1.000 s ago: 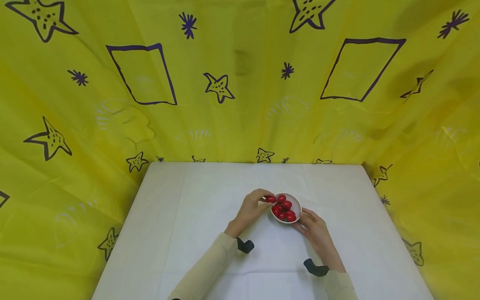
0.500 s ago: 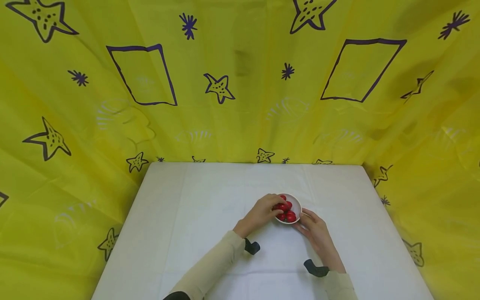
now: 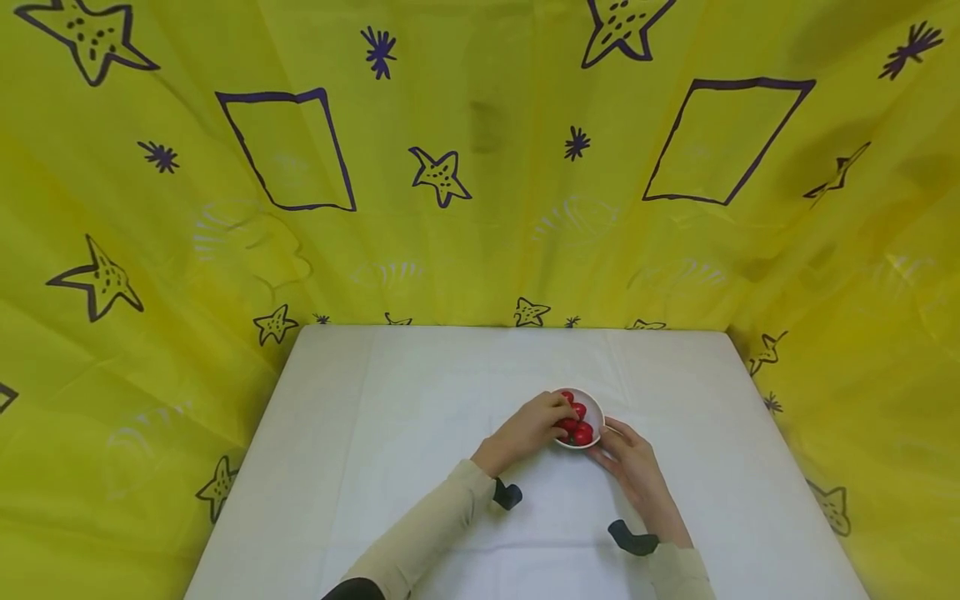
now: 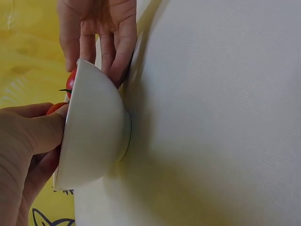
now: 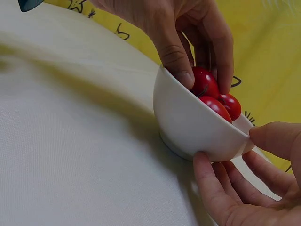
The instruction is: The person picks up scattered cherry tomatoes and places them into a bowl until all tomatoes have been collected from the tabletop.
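Observation:
A small white bowl (image 3: 595, 407) holding several red cherry tomatoes (image 3: 582, 434) is on the table, right of the middle. My left hand (image 3: 528, 425) reaches over its left rim, thumb and fingers pinching one cherry tomato (image 5: 205, 80) among the others. From the right, my right hand (image 3: 637, 471) holds the bowl, its thumb on the rim and its fingers against the underside, as the right wrist view shows. A green stem shows on one tomato in the left wrist view. The left fingers hide part of the bowl's contents.
A white cloth covers the table (image 3: 405, 375). Yellow sheeting (image 3: 480, 242) with drawn stars and frames hangs behind and on both sides. Dark wrist mounts (image 3: 632, 537) stick out near both sleeves.
A second ago my left hand held a tomato at the bowl's left rim. It has since moved right, in over the bowl, fingers among the tomatoes. The right hand and bowl stay put.

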A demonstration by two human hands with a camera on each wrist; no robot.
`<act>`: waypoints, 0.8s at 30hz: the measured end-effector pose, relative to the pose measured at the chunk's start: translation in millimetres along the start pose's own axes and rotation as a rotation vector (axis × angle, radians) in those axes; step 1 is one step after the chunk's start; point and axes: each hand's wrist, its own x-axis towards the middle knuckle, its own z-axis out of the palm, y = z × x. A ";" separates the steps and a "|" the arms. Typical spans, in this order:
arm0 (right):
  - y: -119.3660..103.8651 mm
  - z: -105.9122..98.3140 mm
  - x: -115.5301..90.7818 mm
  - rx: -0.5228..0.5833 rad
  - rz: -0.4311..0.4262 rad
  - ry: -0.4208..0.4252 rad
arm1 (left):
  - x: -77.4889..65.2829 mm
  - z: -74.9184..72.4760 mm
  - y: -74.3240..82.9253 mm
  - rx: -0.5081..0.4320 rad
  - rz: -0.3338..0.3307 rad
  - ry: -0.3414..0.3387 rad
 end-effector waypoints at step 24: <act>-33.3 -58.4 -14.5 -0.286 -0.032 -0.003 | -51.3 -78.6 -58.3 0.019 -0.143 0.031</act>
